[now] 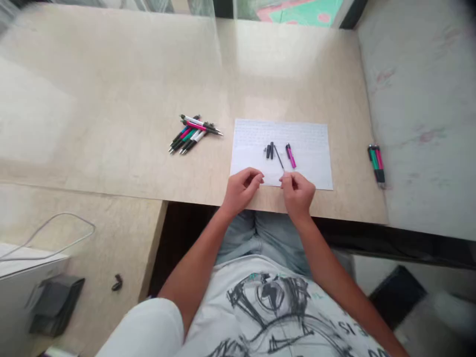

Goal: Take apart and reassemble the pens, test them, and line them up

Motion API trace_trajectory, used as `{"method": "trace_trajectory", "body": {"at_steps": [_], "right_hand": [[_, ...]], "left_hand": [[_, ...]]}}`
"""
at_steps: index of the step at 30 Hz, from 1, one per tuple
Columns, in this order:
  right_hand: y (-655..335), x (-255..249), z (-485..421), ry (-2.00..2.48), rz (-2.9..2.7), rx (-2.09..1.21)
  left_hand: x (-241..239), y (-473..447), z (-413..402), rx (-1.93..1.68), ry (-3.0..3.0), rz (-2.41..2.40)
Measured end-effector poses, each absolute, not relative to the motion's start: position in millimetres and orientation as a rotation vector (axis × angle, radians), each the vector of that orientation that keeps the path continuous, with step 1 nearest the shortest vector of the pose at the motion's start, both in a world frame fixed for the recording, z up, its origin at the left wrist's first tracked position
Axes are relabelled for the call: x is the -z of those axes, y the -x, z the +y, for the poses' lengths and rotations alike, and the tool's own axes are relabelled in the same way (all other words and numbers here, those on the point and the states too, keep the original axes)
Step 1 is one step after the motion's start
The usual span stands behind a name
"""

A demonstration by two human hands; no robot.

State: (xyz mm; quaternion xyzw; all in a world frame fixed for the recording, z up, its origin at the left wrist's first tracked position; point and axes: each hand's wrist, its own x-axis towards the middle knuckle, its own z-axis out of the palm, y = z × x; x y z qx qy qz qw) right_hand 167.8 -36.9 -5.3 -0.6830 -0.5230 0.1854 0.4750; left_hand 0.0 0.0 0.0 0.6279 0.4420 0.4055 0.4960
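— What sits nearest, low in the middle of the frame?
— Both hands, at the near edge of a sheet of paper [316, 148]. The right hand [298, 194] has its fingers pinched together on the near end of a thin black refill [279, 158], which slants up the sheet. The left hand [242, 191] is curled, fingertips at the paper; whether it grips anything I cannot tell.
— And just above them?
— Short black pen parts [269, 151] and a pink barrel [290, 155], loose on the sheet, near each other but apart.
— What might go wrong?
— I judge the small parts could roll (they look round, and the sheet is smooth) if a hand nudges the paper, and the worktop's near edge is close. The refill looks thin enough to bend under a hard pinch.
— The surface?
— A pale beige worktop [111, 99], glossy with glare. A pile of pens [193, 133] lies left of centre. Two more pens [377, 162] sit at the right, where the worktop meets a grey surface [420, 99].
— Farther off?
— At the top of the frame, a green and pink patch [297, 10], blurred.
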Motion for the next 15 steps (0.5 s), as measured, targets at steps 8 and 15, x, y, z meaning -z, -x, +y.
{"method": "trace_trajectory", "body": {"at_steps": [8, 15], "right_hand": [[-168.3, 6.0, -37.7, 1.662, -1.192, -0.507], [-168.2, 5.4, -38.8, 1.669, -1.141, -0.542]], "left_hand": [[1.5, 0.7, 2.1, -0.976, -1.507, 1.063], [0.8, 1.8, 3.8, -0.975, -1.474, 1.071]]}}
